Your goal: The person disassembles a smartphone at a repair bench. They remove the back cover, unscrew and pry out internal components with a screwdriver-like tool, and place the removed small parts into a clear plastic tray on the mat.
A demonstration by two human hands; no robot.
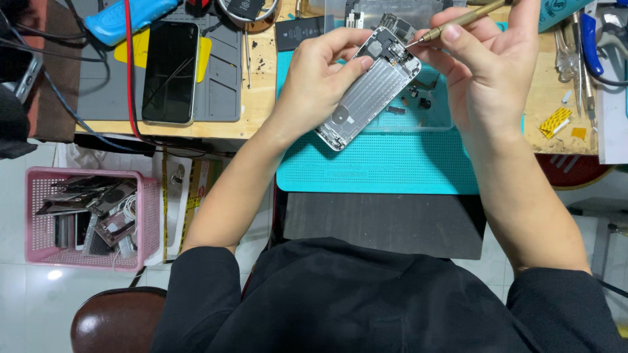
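My left hand (320, 78) grips an opened silver phone housing (369, 91), tilted above the teal work mat (379, 167), with its thumb on the upper inside. Held in my right hand (484, 72) is a brass-coloured screwdriver (458, 19), and its tip touches the top end of the housing. Small loose phone parts (418, 98) lie on the mat just under the housing.
A black phone (170, 72) lies on a grey mat (222, 85) at the left, with a blue tool (134, 18) above it. Pliers and tweezers (582, 52) sit at the right. A pink basket (39, 216) of phone parts stands on the floor at the left.
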